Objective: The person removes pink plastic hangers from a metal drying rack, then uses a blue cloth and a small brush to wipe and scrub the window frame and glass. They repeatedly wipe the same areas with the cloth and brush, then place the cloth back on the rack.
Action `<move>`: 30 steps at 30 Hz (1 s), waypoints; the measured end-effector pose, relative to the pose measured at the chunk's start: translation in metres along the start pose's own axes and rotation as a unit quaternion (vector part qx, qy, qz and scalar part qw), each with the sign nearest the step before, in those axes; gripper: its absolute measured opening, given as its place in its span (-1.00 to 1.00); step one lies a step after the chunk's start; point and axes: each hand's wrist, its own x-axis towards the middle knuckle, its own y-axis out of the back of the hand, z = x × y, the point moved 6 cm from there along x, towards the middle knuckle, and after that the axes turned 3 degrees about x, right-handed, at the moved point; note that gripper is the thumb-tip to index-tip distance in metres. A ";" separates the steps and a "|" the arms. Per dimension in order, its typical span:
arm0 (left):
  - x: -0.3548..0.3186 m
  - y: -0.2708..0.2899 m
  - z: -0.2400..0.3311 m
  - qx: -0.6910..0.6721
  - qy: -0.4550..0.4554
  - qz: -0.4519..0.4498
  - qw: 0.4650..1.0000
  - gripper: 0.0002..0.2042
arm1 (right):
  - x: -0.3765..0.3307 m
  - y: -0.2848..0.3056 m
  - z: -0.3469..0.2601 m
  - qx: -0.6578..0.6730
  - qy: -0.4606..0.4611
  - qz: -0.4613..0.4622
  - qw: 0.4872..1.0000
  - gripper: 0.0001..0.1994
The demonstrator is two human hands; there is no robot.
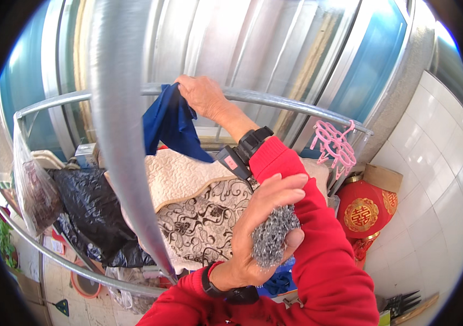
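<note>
My left hand (247, 239) rises from the lower middle, its fingers curled round a grey steel wool scrubber (275, 234). It is in front of my right forearm. My right arm reaches across to the upper left, where my right hand (201, 96) is at the far metal rail (280, 102). Its fingers are closed on a dark blue cloth (172, 122), which hangs down in a pointed fold by the rail. Whether the cloth also wraps round the rail is hidden by the hand. Both wrists carry black straps with small devices.
A thick metal post (120, 125) stands close in front. Pink hangers (333, 146) hang at the rail's right end. Below lie a cream quilted pad (182, 174), patterned fabric (204, 220) and a black plastic bag (93, 212). Red lanterns (359, 209) hang beside the tiled wall (432, 179).
</note>
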 end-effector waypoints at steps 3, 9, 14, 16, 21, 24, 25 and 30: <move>0.001 -0.006 -0.008 -0.056 0.008 -0.021 0.998 -0.59 | -0.011 0.017 0.033 -0.149 0.004 -0.051 0.988 -0.89; -0.011 -0.017 -0.018 -0.131 0.062 -0.003 0.989 -0.59 | -0.085 0.098 0.134 -0.220 -0.195 0.103 0.950 -0.83; -0.015 -0.039 -0.024 -0.131 0.039 -0.041 0.990 -0.63 | -0.119 0.135 0.176 0.300 -0.251 0.349 0.851 -0.79; -0.017 -0.049 -0.024 -0.130 0.041 -0.050 0.989 -0.62 | -0.131 0.135 0.182 0.537 -0.267 0.360 0.714 -0.81; -0.024 -0.068 -0.013 -0.085 0.045 -0.079 0.992 -0.59 | -0.179 0.156 0.160 0.726 -0.218 0.319 0.569 -0.83; -0.029 -0.079 0.000 -0.002 0.024 -0.128 0.991 -0.57 | -0.250 0.152 0.129 0.747 -0.258 0.295 0.537 -0.78; -0.032 -0.082 0.004 0.007 0.032 -0.152 0.988 -0.56 | -0.274 0.153 0.114 0.763 -0.251 0.265 0.534 -0.77; -0.070 -0.075 0.007 0.093 0.130 -0.274 0.948 -0.56 | -0.421 0.140 0.050 0.742 -0.402 0.259 0.470 -0.78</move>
